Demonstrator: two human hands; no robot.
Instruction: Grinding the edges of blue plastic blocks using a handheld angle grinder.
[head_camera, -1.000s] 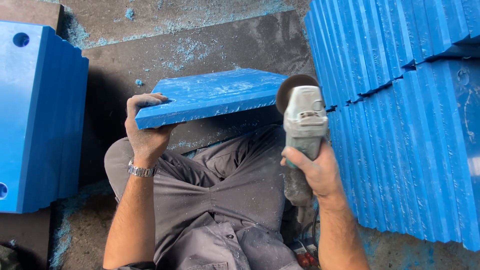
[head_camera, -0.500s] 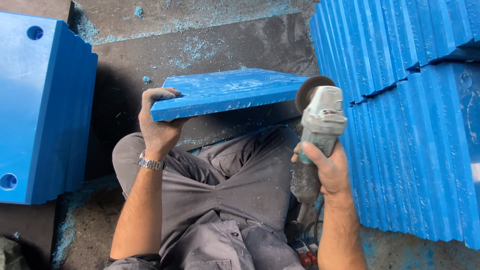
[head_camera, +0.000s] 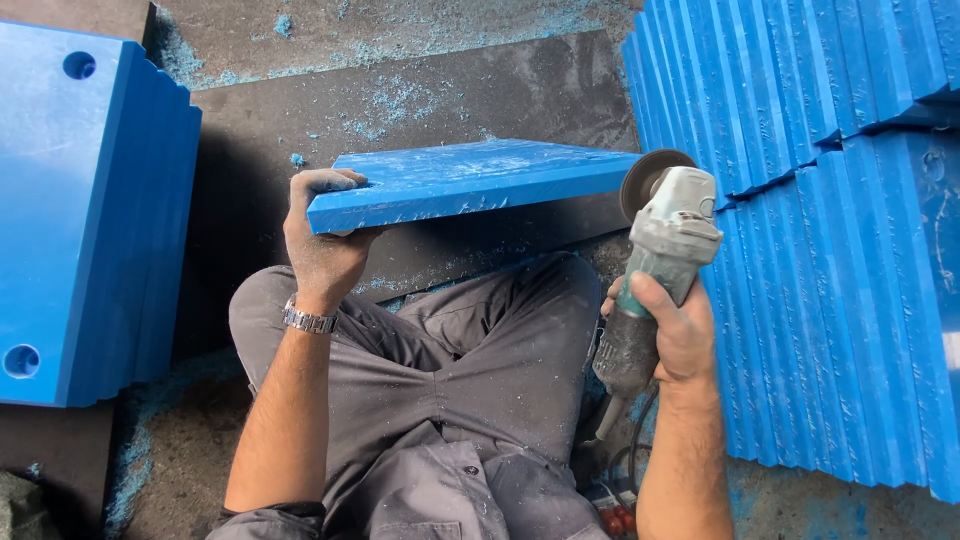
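My left hand (head_camera: 322, 240) pinches the blue board (head_camera: 470, 182)'s corner; right hand (head_camera: 675, 335) wrapped round the grinder (head_camera: 655, 265). Disc could kick that loosely held board.

The left hand (head_camera: 322, 240) is raised ahead of the knees with the forearm bare and nearly upright in view, a metal wristwatch (head_camera: 307, 320) worn at the wrist; its grip is closed, fingers curled over the top and thumb underneath, and the skin is coated in pale dust. The right hand (head_camera: 675, 335) is held lower at the right side, forearm bare, fingers wrapped fully round in a closed grip with the thumb laid along the top. Both legs are seen bent and crossed beneath the arms, clad in grey trousers (head_camera: 470, 370).
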